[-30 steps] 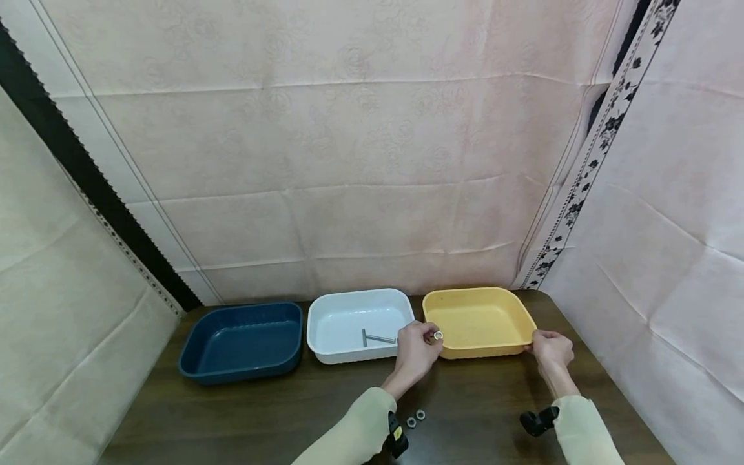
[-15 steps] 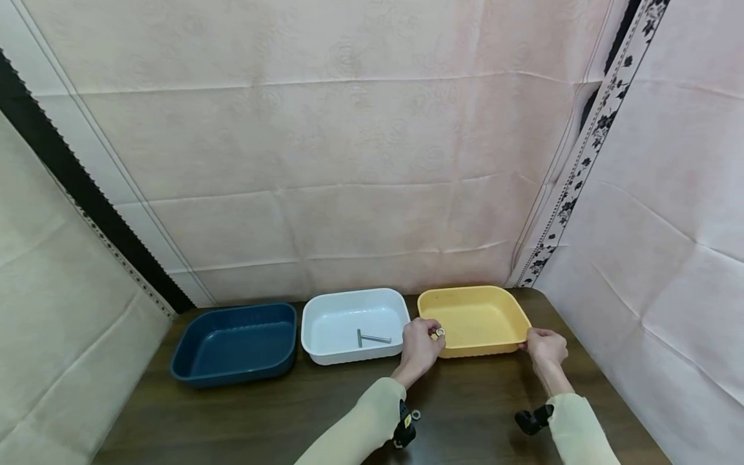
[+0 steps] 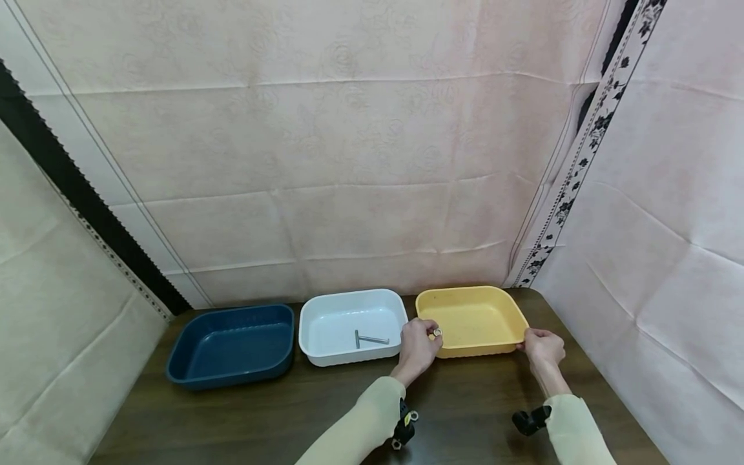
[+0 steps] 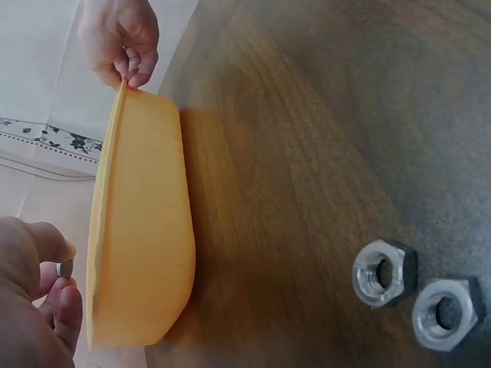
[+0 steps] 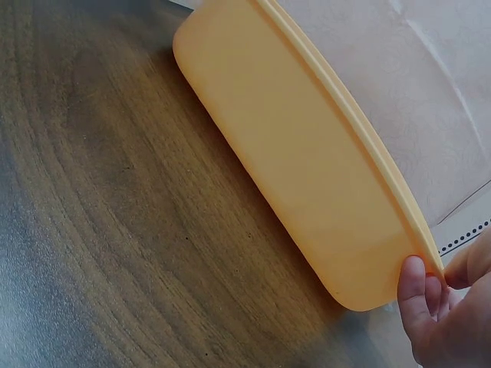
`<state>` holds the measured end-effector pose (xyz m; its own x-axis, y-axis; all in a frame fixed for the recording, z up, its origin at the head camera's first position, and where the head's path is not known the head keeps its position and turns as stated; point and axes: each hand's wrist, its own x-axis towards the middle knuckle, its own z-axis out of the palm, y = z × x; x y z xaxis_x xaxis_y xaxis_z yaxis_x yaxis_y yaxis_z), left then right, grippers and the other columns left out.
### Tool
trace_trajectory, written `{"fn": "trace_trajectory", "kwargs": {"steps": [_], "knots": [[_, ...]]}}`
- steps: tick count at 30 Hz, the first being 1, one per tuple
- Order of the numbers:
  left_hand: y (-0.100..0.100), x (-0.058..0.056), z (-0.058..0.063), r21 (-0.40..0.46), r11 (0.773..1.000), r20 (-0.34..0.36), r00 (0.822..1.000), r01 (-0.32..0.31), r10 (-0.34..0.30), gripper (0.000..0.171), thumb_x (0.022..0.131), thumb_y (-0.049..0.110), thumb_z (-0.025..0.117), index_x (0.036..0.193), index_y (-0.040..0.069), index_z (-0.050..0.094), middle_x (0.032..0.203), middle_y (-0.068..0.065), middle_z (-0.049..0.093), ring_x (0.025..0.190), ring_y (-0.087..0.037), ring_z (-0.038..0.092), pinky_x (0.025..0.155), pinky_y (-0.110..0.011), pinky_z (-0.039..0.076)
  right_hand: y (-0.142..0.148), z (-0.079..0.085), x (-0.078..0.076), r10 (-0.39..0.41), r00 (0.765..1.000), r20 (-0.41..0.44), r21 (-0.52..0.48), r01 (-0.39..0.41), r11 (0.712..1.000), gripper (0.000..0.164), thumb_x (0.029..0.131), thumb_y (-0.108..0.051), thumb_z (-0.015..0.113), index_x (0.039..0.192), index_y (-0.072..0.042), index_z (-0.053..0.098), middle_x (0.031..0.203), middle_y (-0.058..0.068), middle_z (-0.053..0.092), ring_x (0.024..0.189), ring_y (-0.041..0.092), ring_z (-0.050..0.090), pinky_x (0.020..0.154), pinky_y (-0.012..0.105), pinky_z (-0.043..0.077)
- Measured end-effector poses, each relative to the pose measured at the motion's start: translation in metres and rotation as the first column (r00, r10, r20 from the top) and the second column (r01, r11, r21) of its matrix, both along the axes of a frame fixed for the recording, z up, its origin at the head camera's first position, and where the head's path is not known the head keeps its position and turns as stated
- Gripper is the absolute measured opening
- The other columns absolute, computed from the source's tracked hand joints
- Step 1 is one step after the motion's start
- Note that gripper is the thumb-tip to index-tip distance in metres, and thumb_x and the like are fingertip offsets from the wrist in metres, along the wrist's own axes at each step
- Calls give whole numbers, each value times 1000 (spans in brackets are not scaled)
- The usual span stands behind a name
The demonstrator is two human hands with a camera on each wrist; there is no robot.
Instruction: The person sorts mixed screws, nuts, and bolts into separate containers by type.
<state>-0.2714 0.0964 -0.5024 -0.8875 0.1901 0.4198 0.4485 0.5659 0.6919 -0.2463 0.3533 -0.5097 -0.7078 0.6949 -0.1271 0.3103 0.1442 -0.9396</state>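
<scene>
My left hand [image 3: 417, 345] pinches a metal hex nut [image 3: 438, 332] between thumb and fingers, over the near left corner of the yellow tray [image 3: 473, 349]. In the left wrist view the nut [image 4: 64, 268] sits at the fingertips, close beside the tray's rim. My right hand [image 3: 543, 349] grips the rim at the tray's near right corner, thumb on one side and fingers on the other, as the right wrist view shows. Two more hex nuts, one nearer [image 4: 445, 314] and one farther [image 4: 383, 274], lie on the table by my left wrist.
Left of the yellow tray stands a white tray [image 3: 351, 357] with two metal bolts [image 3: 372, 339] lying in it. A dark blue tray [image 3: 229, 378] is farther left. Pale cloth [image 3: 349, 161] hangs behind the wooden table [image 3: 465, 413] and along its sides.
The head view has shifted slightly, moving the trays left in frame. My left arm has edged right relative to the trays and partly covers the loose nuts. My right hand keeps its grip.
</scene>
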Motion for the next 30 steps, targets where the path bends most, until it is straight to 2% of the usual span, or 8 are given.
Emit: {"fn": "trace_trajectory", "kwargs": {"steps": [8,14,17,23,30], "knots": [[3,-1,-3,-1,1000,3,1000,-7,7,10,83,6,78,92,5,79,83,-1,66,76,-12,58,66,-24,50,0,-1,0,-3,1000,-16,-14,2,1000,39,91,-8,50,118,18,59,125,40,45,54,12,66,54,23,57],[2,2,-5,69,998,-15,1000,-13,14,42,81,8,82,119,-3,70,98,-12,65,86,-22,60,71,-28,53,1,-2,-1,-10,1000,-24,-24,10,1000,37,91,-7,51,116,19,59,124,39,45,54,13,66,55,25,58],[-3,6,-6,102,995,-50,998,-19,24,50,79,12,85,124,-2,68,102,-12,64,89,-23,59,74,-31,53,1,-1,-2,-11,1000,-19,-30,10,1000,37,91,-7,51,117,18,58,124,38,46,54,13,66,55,25,58],[-15,10,-7,114,992,-82,995,-48,58,51,80,15,85,125,-1,68,106,-11,65,96,-25,60,82,-38,53,1,1,-2,-6,1000,-13,-16,6,1000,38,92,-8,50,118,18,58,123,37,46,53,13,65,54,26,58],[-29,17,-7,177,983,-100,993,-48,66,38,80,13,84,115,2,74,103,-11,68,95,-24,61,80,-37,54,2,-2,-3,-5,1000,-9,-1,5,1000,40,91,-8,50,118,19,59,120,36,48,49,8,62,53,25,57]]}}
